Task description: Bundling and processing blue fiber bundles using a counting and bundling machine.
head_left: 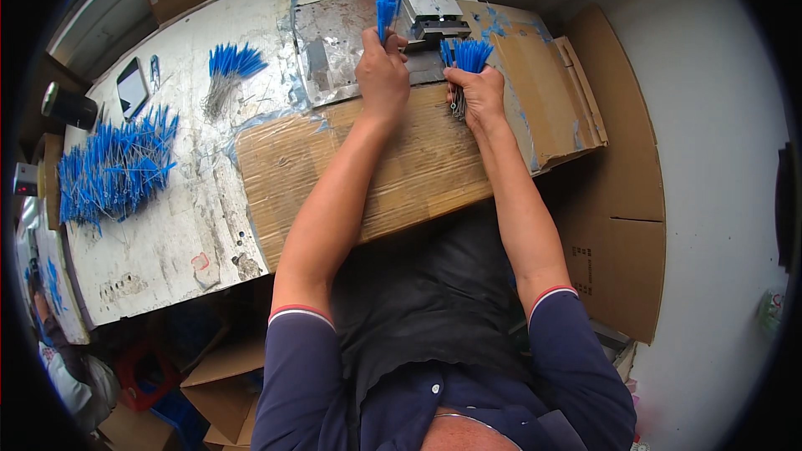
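Big pile of blue-tipped wires (117, 169) well left of left hand (384, 75); smaller bunch (230, 71) between. Left hand closed round slim blue bunch (388, 10), long axis and tips pointing away from worker. Right hand (480, 93) clutching fuller bunch (469, 54), blue ends away, wires bodyward. Farther right, cardboard sheet (622, 259), dark printing too small to read.

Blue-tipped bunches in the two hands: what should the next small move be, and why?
Perhaps the left hand should bring its slimmer bunch beside the fuller bunch in the right hand: both bunches' blue ends point roughly the same way, and the hands are close together.
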Demonstrator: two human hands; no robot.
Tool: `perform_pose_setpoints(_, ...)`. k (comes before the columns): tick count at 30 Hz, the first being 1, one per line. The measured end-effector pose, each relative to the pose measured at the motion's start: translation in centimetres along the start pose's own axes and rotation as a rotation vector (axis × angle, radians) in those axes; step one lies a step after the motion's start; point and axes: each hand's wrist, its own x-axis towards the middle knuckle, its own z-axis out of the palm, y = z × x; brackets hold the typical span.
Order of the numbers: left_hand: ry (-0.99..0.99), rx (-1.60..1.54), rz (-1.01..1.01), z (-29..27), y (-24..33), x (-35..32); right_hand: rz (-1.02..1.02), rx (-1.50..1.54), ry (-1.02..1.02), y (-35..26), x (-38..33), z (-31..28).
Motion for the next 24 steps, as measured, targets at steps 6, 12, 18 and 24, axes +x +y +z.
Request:
perform_pose_setpoints(6, 0.08, 0.211, 0.06, -0.2, -0.9, 0.2, 0.011, -0.092, 0.03, -0.9, 0.1, 1.0)
perform_pose_setpoints(12, 0.168, 0.372, 0.216, -0.1, -1.7, 0.6, -0.003, -0.054, 0.056, -0.3, 0.1, 1.2)
perform_pose_setpoints(18, 0.182, 0.454, 0.296, -0.1, -1.4, 0.3, 0.001, -0.044, 0.056, -0.2, 0.2, 1.1)
perform_pose_setpoints(24, -0.016, 0.516, 0.238, -0.2, -1.1, 0.0, 0.016, 0.009, 0.072, -0.4, 0.0, 1.0)
